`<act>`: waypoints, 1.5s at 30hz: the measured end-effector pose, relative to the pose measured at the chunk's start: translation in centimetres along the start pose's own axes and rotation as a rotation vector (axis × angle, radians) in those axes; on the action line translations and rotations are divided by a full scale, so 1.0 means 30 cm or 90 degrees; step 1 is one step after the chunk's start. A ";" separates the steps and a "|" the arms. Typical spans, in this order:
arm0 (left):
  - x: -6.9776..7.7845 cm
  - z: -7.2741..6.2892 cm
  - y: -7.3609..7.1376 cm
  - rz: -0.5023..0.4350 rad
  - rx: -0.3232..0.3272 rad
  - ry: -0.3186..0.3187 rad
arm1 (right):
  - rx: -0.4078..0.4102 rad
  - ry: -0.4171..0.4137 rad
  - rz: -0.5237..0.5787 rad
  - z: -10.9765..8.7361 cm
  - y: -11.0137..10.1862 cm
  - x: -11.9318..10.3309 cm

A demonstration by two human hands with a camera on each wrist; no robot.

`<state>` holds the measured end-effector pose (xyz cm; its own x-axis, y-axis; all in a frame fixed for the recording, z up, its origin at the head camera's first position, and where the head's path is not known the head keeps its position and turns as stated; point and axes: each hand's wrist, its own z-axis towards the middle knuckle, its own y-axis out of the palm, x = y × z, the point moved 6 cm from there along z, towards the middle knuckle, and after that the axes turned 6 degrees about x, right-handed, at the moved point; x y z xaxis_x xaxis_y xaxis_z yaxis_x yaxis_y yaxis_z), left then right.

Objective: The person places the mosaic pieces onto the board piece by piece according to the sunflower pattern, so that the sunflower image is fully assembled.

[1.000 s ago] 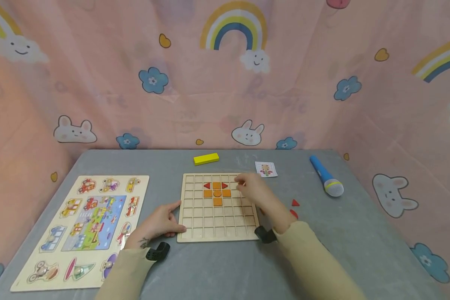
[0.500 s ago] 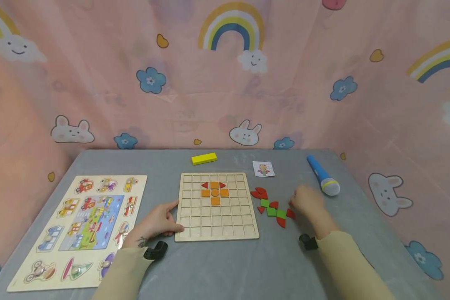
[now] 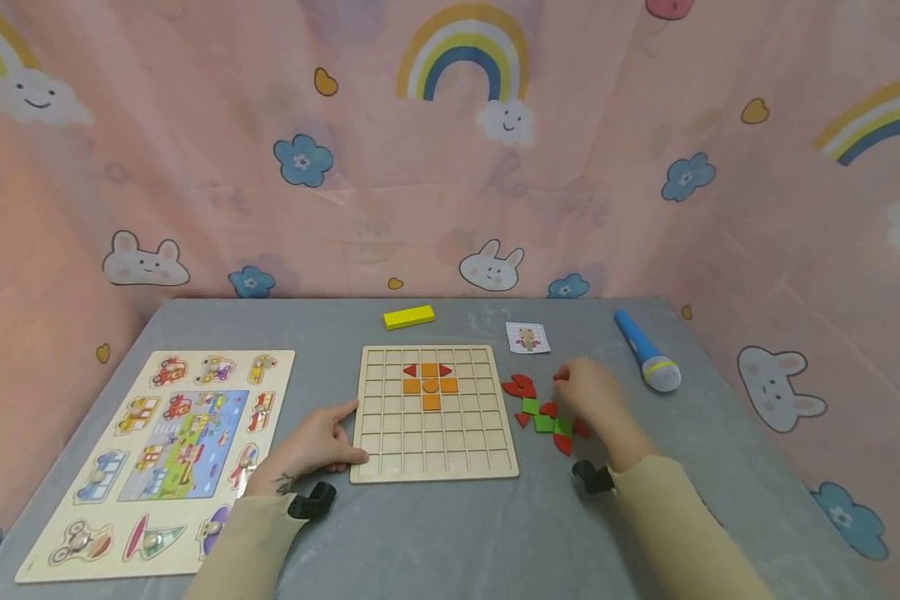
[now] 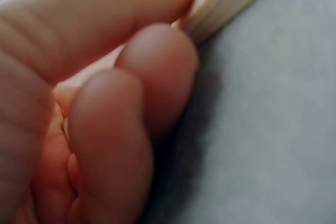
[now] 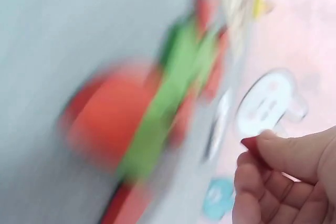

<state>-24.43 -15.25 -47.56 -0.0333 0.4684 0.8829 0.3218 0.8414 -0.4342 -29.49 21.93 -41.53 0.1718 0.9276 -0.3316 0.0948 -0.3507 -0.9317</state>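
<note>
My left hand (image 3: 322, 442) rests at the near left of a wooden grid board (image 3: 480, 454), with index finger and thumb touching its edge. In the left wrist view the thumb (image 4: 121, 3) meets the board's pale side (image 4: 226, 3), other fingers bent beneath. Orange squares, one orange round piece (image 3: 431, 386) and two red triangles (image 3: 445, 370) lie on the grid. My right hand (image 3: 596, 400) pinches a small red triangle (image 5: 250, 144) between thumb and finger, mostly hidden by them. Below it lie loose green squares (image 3: 543, 423) and red pieces (image 3: 520, 387).
A small printed card (image 3: 527, 338) lies behind the loose pieces, a blue toy microphone (image 3: 647, 352) at the right. Behind the board is a yellow block (image 3: 408, 317). A vehicle puzzle board (image 3: 277, 360) covers the left side. A patterned pink cloth (image 3: 390, 217) hangs around the table.
My right hand went from the grid's right side to the loose pieces, picked up a red triangle, and is moving back left with it. The left hand stays at the board's edge.
</note>
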 end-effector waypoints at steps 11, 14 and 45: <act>0.007 -0.004 -0.002 0.001 0.004 -0.006 | -0.015 -0.139 0.262 -0.032 0.125 -0.311; 0.009 -0.006 -0.002 0.004 0.006 -0.008 | -0.024 -0.138 0.291 -0.033 0.161 -0.340; 0.006 -0.002 0.002 -0.010 0.004 -0.010 | -0.056 -0.132 0.271 -0.019 0.192 -0.389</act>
<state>-24.35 -15.14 -47.41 -0.0529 0.4599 0.8864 0.3157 0.8498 -0.4220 -30.38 9.02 -42.94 0.0147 0.7019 -0.7122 0.1423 -0.7065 -0.6933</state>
